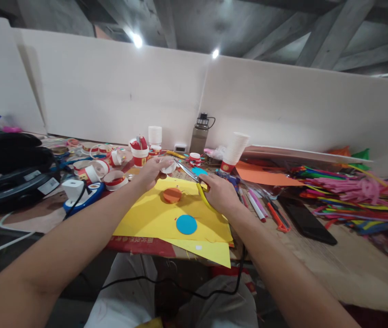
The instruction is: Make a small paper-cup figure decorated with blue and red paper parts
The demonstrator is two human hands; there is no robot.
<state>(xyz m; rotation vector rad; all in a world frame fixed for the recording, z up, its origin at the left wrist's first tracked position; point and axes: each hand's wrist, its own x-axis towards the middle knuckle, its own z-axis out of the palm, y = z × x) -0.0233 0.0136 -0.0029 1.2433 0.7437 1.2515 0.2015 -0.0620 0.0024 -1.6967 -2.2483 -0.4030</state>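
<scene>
My right hand [219, 191] is closed round the yellow handles of a pair of scissors [188, 172], whose blades point up and left. Between the fingers of my left hand [153, 172] is a small white piece [169, 167], perhaps paper; its exact shape is unclear. The blade tips are close to this piece, and I cannot tell whether they touch it. Below both hands lie yellow paper sheets [146, 216]. An orange disc [172, 195] and a blue disc [186, 224] rest on the yellow paper.
Cut paper cups [115, 180] and a blue power strip [84, 200] are at left. Behind stand a bottle [199, 134] and stacked white cups [236, 148]. Markers [256, 205], an orange-handled tool [277, 216], a phone [306, 221] and pipe cleaners [361, 191] lie at right.
</scene>
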